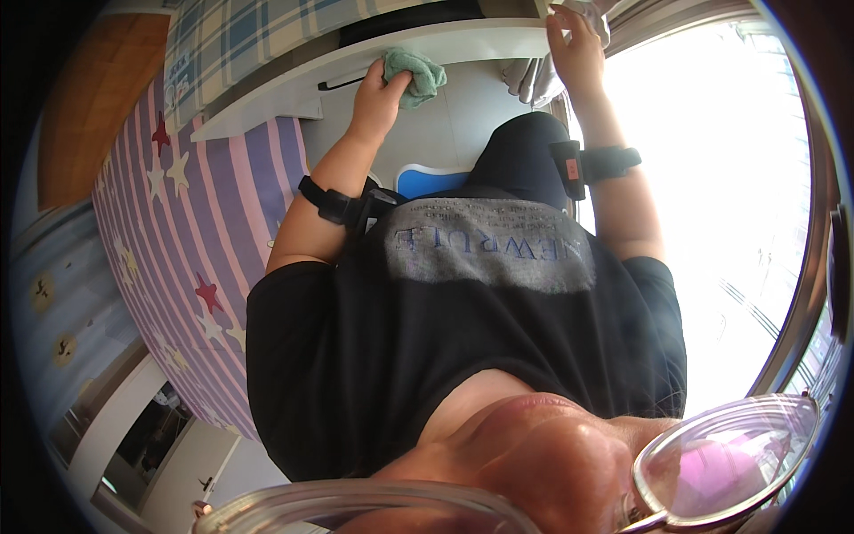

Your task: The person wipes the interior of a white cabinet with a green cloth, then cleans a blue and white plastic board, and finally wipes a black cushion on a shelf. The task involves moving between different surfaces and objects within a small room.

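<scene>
A crumpled green cloth (417, 77) is gripped by my left hand (379, 107), against the lower part of a long white drawer front (467, 41). A black bar handle (343, 85) lies just left of that hand. The drawer stands pulled out, with a dark interior behind its front. At the right end of the drawer front is my right hand (579, 53), its thumb and fingers apart and the fingertips at the corner. Whether they press on it is hard to tell. Each forearm wears a black strap with a small device.
A blue plaid cover (247, 40) lies over the furniture top. Striped bedding with stars (227, 253) fills the left side. A blue seat with a white rim (430, 181) is near my legs. Gathered curtain fabric (534, 80) hangs beside the bright window (700, 220) on the right.
</scene>
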Available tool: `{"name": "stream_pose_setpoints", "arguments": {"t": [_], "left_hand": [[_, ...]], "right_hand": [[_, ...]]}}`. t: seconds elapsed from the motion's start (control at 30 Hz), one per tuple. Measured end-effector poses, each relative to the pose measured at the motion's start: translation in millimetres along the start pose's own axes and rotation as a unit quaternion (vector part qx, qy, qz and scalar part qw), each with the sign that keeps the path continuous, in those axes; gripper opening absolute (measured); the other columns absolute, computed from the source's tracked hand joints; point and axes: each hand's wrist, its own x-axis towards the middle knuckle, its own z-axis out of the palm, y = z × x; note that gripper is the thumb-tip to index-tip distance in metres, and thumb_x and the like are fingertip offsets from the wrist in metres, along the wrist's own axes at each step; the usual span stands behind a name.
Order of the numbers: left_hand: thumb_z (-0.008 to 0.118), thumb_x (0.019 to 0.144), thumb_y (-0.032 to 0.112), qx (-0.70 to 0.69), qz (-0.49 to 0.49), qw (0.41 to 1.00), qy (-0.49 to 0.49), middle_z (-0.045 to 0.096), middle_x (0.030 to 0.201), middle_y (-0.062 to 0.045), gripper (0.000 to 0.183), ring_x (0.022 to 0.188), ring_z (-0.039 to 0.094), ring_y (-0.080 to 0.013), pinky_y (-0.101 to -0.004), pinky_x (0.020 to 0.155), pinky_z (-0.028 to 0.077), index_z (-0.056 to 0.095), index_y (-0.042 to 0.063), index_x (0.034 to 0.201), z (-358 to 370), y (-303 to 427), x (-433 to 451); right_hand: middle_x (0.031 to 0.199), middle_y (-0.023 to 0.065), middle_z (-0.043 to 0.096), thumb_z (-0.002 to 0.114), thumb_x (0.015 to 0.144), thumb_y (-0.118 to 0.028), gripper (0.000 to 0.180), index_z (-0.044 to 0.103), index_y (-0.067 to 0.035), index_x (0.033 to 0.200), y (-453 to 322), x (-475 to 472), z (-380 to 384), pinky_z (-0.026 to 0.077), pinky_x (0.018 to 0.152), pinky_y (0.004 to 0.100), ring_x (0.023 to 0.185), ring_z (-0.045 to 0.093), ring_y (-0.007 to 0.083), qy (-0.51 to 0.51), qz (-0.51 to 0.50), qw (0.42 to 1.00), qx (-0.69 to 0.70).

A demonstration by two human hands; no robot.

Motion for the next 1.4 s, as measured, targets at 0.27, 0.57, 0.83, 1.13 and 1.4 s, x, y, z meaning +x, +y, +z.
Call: {"name": "stream_pose_setpoints", "arguments": {"t": [0.27,0.57,0.83,1.13,1.4], "left_hand": [[0.063,0.071,0.014,0.438,0.420,0.777,0.169,0.063,0.108,-0.011,0.042,0.099,0.057,-0.0335,-0.0410,0.084,0.047,0.060,0.010,0.113,-48.4,39.5,15.4],[0.063,0.071,0.013,0.446,0.309,0.839,0.043,0.060,0.111,-0.014,0.050,0.098,0.057,-0.0378,-0.0447,0.084,0.047,0.054,0.014,0.120,-58.3,37.1,-0.5],[0.066,0.068,0.008,0.388,0.356,0.850,0.031,0.061,0.105,-0.015,0.045,0.094,0.058,-0.0362,-0.0430,0.082,0.047,0.056,0.008,0.112,-58.6,27.7,-44.0],[0.066,0.068,0.007,0.371,0.295,0.880,-0.019,0.062,0.106,-0.016,0.045,0.095,0.059,-0.0376,-0.0414,0.082,0.048,0.056,0.006,0.112,-67.5,29.2,-71.2],[0.066,0.065,0.004,0.287,0.330,0.898,-0.047,0.063,0.100,-0.015,0.042,0.092,0.060,-0.0359,-0.0417,0.080,0.049,0.057,0.004,0.107,-60.6,33.6,-66.6]], "right_hand": [[0.096,0.0066,0.067,0.057,0.089,-0.034,0.026,0.071,-0.015,0.099,-4.9,6.3,31.7,0.039,0.097,0.0405,0.096,0.059,0.0301,-0.107,-0.180,0.975,-0.071],[0.088,0.0101,0.067,0.049,0.092,-0.046,0.039,0.071,-0.014,0.091,-15.0,8.2,13.7,0.048,0.080,0.0411,0.085,0.061,0.0324,-0.170,-0.065,0.979,-0.090],[0.084,0.0149,0.068,0.048,0.089,-0.055,0.051,0.071,-0.009,0.085,-9.8,22.2,25.6,0.049,0.078,0.0406,0.086,0.064,0.0330,-0.295,0.071,0.952,-0.033],[0.109,0.0228,0.064,0.059,0.079,-0.061,0.077,0.058,0.005,0.117,-34.3,27.8,72.7,0.050,0.083,0.0433,0.104,0.061,0.0347,-0.481,0.202,0.814,-0.257],[0.082,0.0096,0.060,0.063,0.077,-0.066,0.066,0.060,-0.002,0.093,-25.0,26.7,51.0,0.054,0.063,0.0348,0.067,0.061,0.0223,-0.453,0.330,0.806,-0.191]]}}
